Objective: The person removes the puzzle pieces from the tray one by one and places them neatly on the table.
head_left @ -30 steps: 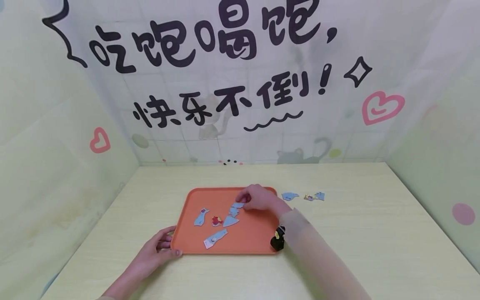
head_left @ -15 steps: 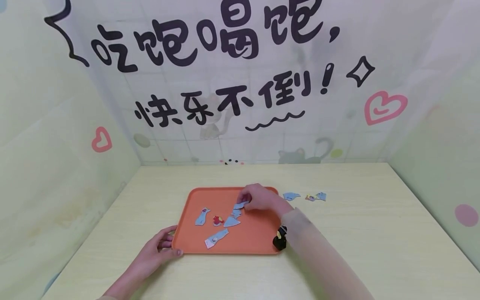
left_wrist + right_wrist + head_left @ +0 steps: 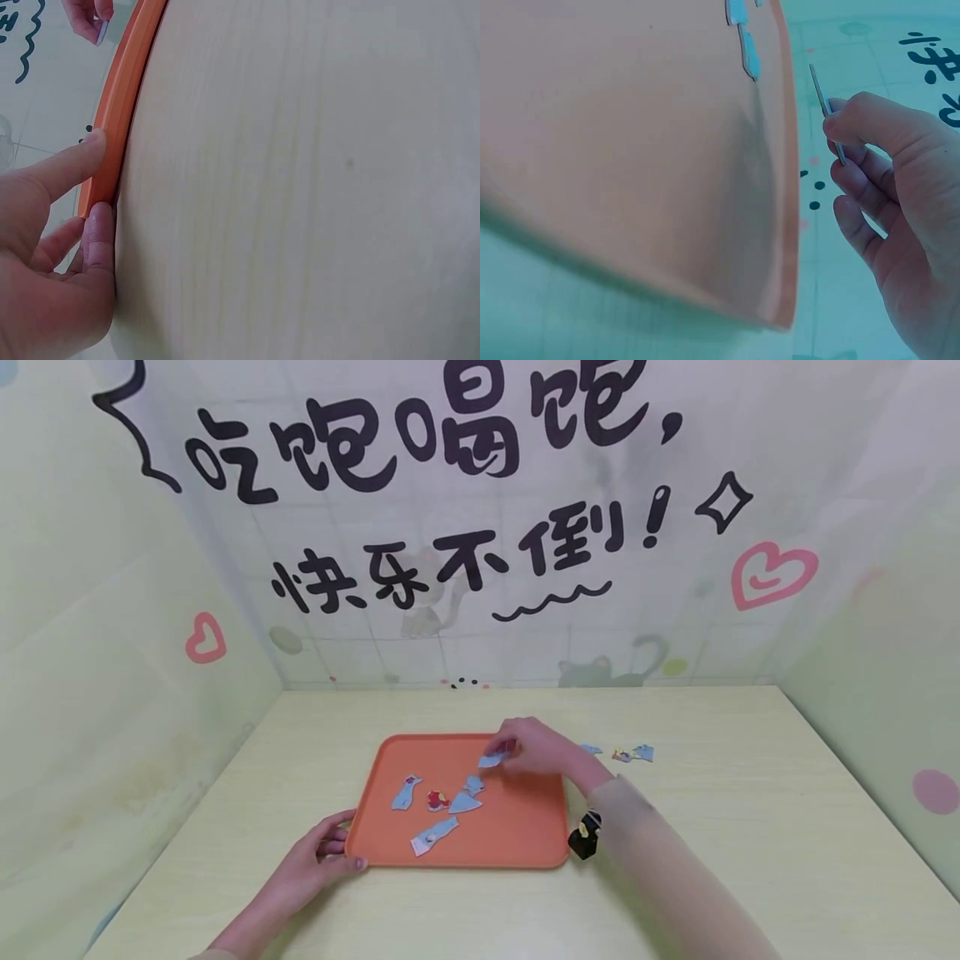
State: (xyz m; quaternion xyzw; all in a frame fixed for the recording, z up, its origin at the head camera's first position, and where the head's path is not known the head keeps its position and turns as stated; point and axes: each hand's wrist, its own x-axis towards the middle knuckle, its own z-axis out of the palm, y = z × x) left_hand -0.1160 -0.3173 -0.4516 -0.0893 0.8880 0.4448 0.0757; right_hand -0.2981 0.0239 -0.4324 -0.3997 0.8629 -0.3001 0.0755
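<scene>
On the orange tray [image 3: 517, 831] lie several thin, flat puzzle pieces, mostly light blue. One carries a red figure [image 3: 437, 801], and two blue pieces [image 3: 465, 803] sit edge to edge near the middle. My right hand [image 3: 534, 747] pinches a small light-blue puzzle piece [image 3: 491, 761] between thumb and fingers, raised over the tray's back part. Seen edge-on in the right wrist view, that piece [image 3: 819, 88] is a thin slab. At the tray's front left corner my left hand [image 3: 318, 856] grips the rim, its thumb [image 3: 82, 161] on the edge and fingers bent at the side.
Behind my right wrist, several more puzzle pieces [image 3: 643, 752] lie on the pale wooden table [image 3: 712, 810], right of the tray. A black wrist camera [image 3: 585, 835] hangs by my right sleeve. Printed cloth walls [image 3: 420, 652] stand at the back and sides.
My right hand has lifted its blue piece away from the pieces in the middle, moving slightly back and right. The left hand keeps its grip on the tray corner.
</scene>
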